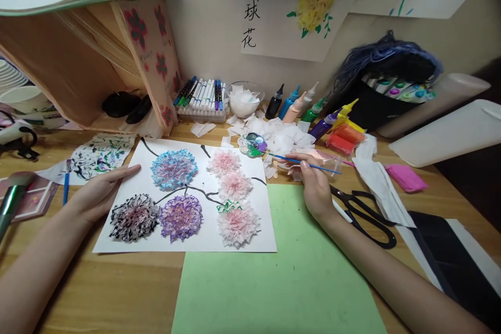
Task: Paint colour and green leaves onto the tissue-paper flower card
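Note:
My left hand (pixel 104 188) grips the left edge of a white sheet (pixel 211 209), thumb on top and the other fingers underneath. Black branches are drawn on the sheet, with ruffled paper flowers on it: a blue-edged flower (pixel 174 169), a black-edged flower (pixel 135 217), a purple-edged flower (pixel 181 218) and several pink ones. The lowest pink flower (pixel 238 224) has green along its upper left edge. My right hand (pixel 313 182) is closed round a thin blue paintbrush (pixel 309 162). The brush's tip is at a small paint palette (pixel 252 144) holding green, purple and dark paint.
A green sheet (pixel 274 282) lies under the white one. Paint bottles (pixel 291 104), crumpled white tissue (pixel 282 133) and a marker box (pixel 201 107) line the back. Black scissors (pixel 364 214) are by my right forearm. Left are a stained tissue (pixel 104 156) and another brush (pixel 66 185).

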Demonstrator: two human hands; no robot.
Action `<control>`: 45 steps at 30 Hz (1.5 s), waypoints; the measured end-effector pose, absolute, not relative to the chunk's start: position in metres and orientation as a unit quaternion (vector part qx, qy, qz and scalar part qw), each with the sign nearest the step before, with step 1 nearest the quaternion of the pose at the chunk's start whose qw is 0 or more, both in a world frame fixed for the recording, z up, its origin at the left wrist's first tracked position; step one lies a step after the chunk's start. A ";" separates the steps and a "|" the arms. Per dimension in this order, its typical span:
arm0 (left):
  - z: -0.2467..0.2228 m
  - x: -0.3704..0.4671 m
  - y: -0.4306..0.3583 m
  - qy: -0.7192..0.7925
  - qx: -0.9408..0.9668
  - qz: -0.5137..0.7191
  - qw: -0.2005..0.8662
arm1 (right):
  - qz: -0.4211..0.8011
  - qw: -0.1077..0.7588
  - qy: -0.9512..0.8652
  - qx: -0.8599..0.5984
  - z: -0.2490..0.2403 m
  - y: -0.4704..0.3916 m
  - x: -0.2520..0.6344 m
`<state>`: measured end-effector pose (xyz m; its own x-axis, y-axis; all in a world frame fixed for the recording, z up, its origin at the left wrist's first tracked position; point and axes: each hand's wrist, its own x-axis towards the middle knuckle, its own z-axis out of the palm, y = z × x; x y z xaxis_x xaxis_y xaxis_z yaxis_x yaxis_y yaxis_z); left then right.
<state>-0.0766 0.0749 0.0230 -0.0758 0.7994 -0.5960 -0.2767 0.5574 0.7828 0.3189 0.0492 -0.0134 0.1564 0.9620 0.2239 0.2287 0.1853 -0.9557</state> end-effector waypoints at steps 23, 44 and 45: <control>0.021 -0.080 0.075 0.595 0.236 0.404 0.654 | 0.340 0.507 -0.562 -0.558 -0.014 0.049 0.320; 0.023 -0.079 0.075 0.599 0.240 0.400 0.650 | 0.284 0.503 -0.606 -0.547 -0.012 0.043 0.316; 0.023 -0.079 0.075 0.601 0.238 0.399 0.650 | 0.285 0.501 -0.609 -0.545 -0.012 0.043 0.315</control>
<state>-0.0793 0.0749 0.0229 -0.0403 0.8059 -0.5907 -0.2329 0.5674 0.7898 0.3154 0.0432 -0.0121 0.0959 0.9492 0.2999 0.3784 0.2439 -0.8929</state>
